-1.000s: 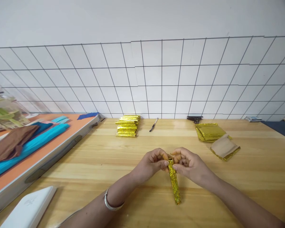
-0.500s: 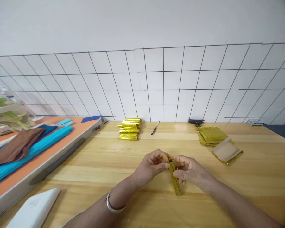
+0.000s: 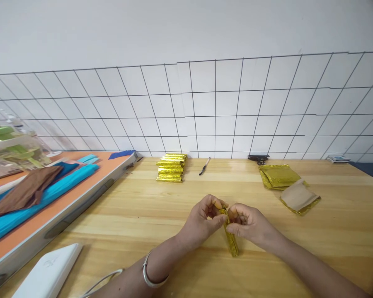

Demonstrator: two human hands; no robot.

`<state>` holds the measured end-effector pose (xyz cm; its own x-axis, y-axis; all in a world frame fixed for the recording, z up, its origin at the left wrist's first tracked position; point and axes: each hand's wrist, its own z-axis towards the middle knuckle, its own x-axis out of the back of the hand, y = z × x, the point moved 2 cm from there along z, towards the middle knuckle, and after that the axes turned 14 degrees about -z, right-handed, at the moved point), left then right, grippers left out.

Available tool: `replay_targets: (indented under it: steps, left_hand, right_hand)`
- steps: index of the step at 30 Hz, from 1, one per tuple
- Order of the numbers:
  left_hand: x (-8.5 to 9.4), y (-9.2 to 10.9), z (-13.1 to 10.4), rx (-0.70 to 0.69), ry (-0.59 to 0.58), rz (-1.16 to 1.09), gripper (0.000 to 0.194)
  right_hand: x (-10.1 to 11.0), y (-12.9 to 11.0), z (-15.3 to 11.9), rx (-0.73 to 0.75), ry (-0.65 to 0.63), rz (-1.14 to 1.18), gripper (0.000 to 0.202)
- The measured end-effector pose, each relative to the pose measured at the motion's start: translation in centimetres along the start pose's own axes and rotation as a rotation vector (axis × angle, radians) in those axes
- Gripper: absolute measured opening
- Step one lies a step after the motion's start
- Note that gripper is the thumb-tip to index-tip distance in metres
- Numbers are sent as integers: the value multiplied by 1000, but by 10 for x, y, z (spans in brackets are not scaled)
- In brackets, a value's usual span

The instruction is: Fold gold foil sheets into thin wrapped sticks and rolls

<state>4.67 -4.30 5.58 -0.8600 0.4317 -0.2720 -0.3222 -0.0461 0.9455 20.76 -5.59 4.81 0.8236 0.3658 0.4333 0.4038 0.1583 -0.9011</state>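
Note:
A narrow folded strip of gold foil paper (image 3: 231,243) is pinched between my two hands, its lower end pointing toward me. My left hand (image 3: 207,217) grips the strip's far end between thumb and fingers. From the other side, my right hand (image 3: 247,223) pinches its right edge just below that, thumb on top. Some of the strip is hidden behind my fingers. Beyond my hands at the left, a stack of similar folded gold strips (image 3: 170,169) lies near the wall. To the right are flat gold foil sheets (image 3: 279,176) and one with its tan backing up (image 3: 299,194).
A pen (image 3: 204,167) and a black binder clip (image 3: 258,159) lie at the back of the wooden table (image 3: 127,223). At the left, an orange board (image 3: 90,182) carries blue and brown crepe paper (image 3: 40,188). A white power bank (image 3: 48,271) with a cable sits front left.
The strip's far end is pressed narrower between my fingers, and my left thumb has shifted slightly right over it. The whole view has moved a little.

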Motion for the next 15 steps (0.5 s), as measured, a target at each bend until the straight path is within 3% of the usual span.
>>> replay_targets:
  steps: [15]
  left_hand:
    - [5, 13, 5, 79, -50, -172, 23]
  right_hand:
    - [5, -5, -2, 60, -11, -212, 3]
